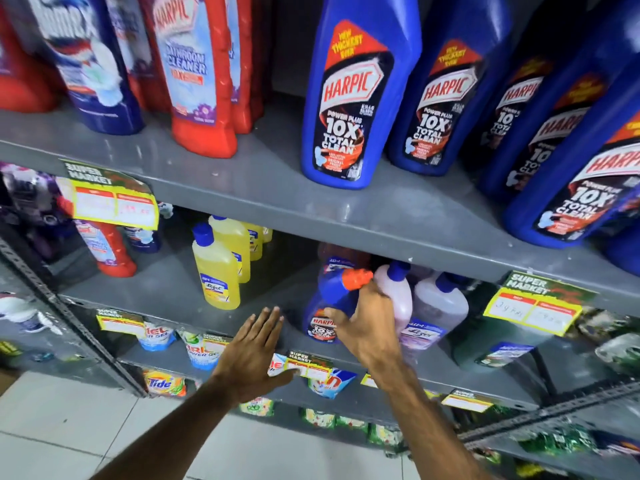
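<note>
Left hand (pixel 252 355) hovers, fingers straight. Right hand (pixel 367 327), at two o'clock, grips the tilted Harpic bottle (pixel 333 293) — its base wants steadying.

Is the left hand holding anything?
No, the left hand is open, fingers straight; only the right hand grips the blue Harpic bottle.

Blue bottles (pixel 349 98) read HARPIC 10X TOTAL CLEAN, shelf tags (pixel 110 199) SUPER MARKET, a packet (pixel 162 384) Tide.

Big blue bottles (pixel 349 98) stood on the top grey shelf (pixel 270 181), with red bottles (pixel 204 98) to their left. Yellow bottles (pixel 216 275) stood one level down, and yellow price tags (pixel 114 206) hung on the shelf edges.
</note>
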The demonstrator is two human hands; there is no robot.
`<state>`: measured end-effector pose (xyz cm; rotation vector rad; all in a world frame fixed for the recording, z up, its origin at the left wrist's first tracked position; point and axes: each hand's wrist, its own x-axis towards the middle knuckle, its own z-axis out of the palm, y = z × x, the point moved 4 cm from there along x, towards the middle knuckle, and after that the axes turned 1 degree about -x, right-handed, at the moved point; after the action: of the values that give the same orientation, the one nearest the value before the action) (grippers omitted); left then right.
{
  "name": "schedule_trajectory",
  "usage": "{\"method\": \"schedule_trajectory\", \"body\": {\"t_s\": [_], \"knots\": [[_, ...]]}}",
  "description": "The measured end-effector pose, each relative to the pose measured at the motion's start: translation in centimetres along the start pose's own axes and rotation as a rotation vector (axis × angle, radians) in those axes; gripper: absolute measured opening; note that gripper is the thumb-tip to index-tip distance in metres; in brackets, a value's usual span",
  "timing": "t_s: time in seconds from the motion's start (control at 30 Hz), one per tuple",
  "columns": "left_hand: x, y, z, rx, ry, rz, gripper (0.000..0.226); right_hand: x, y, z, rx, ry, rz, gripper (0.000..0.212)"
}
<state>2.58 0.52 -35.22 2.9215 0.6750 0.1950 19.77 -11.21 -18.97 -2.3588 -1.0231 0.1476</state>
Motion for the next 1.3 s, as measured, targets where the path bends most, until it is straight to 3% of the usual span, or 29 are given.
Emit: {"method": "schedule_trajectory", "body": {"t_s": [0.27, 0.47, 0.6, 0.77, 1.03, 1.3], "knots": [[-5.4, 3.9, -11.9, 0.016, 0.185, 0.089, 0.106, -8.1, -4.1, -8.5, 0.104, 0.123, -0.186, 0.04], [-5.7, 6.3, -21.4, 0.007, 0.362, 0.198, 0.106, -10.3, -8.8, -17.6, 0.088, 0.172, -0.338, 0.049], [-3.9, 6.6, -26.9, 0.052, 0.436, 0.176, 0.107, -9.8, -12.3, -24.2, 0.073, 0.324, -0.487, 0.055], [-0.8, 6.0, -32.3, 0.114, 0.471, 0.096, 0.112, -6.8, -14.7, -30.4, 0.088, 0.4, -0.546, 0.055], [4.6, 3.0, -34.9, 0.054, 0.23, -0.123, 0.135, 1.0, -15.2, -34.1, 0.065, 0.424, -0.499, 0.056], [7.3, 1.7, -33.2, 0.011, 0.048, -0.136, 0.161, 7.5, -14.0, -33.9, 0.044, 0.355, -0.45, 0.059]]}}
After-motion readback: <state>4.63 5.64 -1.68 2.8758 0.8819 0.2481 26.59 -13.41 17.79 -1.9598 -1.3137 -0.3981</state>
